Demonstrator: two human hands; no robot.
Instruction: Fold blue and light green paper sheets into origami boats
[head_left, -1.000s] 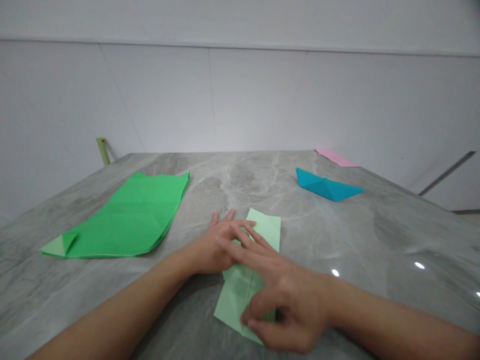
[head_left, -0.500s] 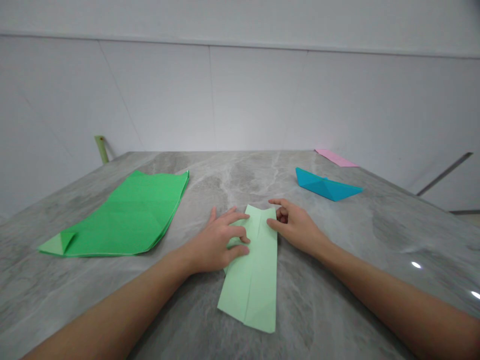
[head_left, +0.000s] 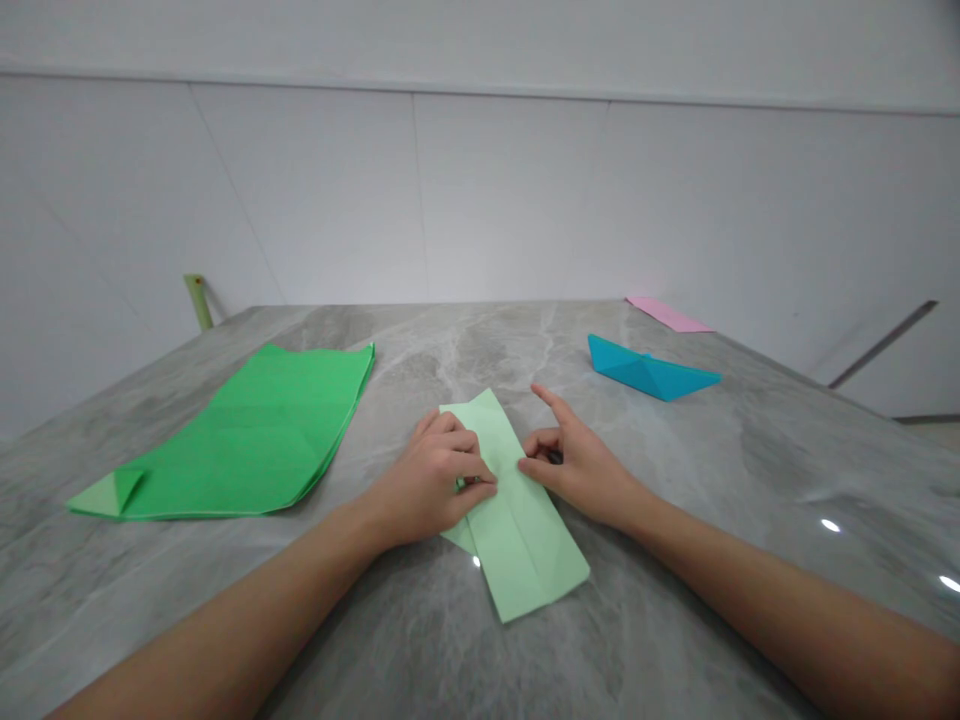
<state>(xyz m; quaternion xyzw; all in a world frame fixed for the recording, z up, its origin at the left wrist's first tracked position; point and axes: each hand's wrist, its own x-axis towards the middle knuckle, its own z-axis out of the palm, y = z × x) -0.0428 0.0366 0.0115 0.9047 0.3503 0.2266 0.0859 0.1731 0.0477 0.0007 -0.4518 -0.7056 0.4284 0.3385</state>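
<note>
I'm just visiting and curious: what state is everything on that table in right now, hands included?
Pale green paper: folded, creased lengthwise, lying aslant.
Left hand: curled over the pale green paper, thumb and forefinger tips together.
Right hand: forefinger extended, thumb at the paper's right edge.
Green paper: layered, creased, near left corner folded over.
Blue paper boat: folded into shape, untouched.
Pink paper: lying at the table's far right edge.

Grey, veined bench point(head_left: 450, 350) against pale panelled wall point(head_left: 495, 200). Bright green sheets point(head_left: 247, 430) lying at left, near corner turned up paler. Blue folded paper boat point(head_left: 652, 375) at right; pink paper point(head_left: 670, 315) beyond, by far edge. Light-green post point(head_left: 199, 302) past far left corner. Dark slanting strip point(head_left: 885, 343) far right.
</note>
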